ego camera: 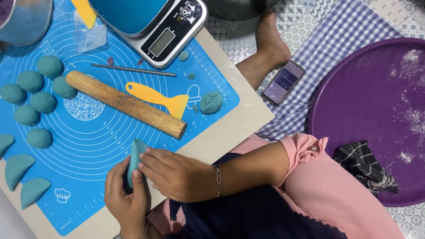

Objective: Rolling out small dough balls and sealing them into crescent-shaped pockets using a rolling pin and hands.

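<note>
Head view, looking straight down: both hands are on one folded piece of teal dough [134, 160] at the near edge of the blue baking mat [88, 146]. The left hand [126, 199] cups it from below, grip closed around the dough, while the right hand [177, 175] presses its fingertips along the folded edge, so that grip is pinching the same piece. Just beyond them lies a wooden rolling pin [126, 104] at a slant, with a yellow scraper [159, 98] touching its far side. Round dough balls [37, 95] cluster on the left, and finished half-moon pieces [26, 179] sit at the near left. A kitchen scale [168, 31] stands far off on the mat. Right of the table there's a phone [282, 82] on checked cloth and a big purple tray [376, 110].
</note>
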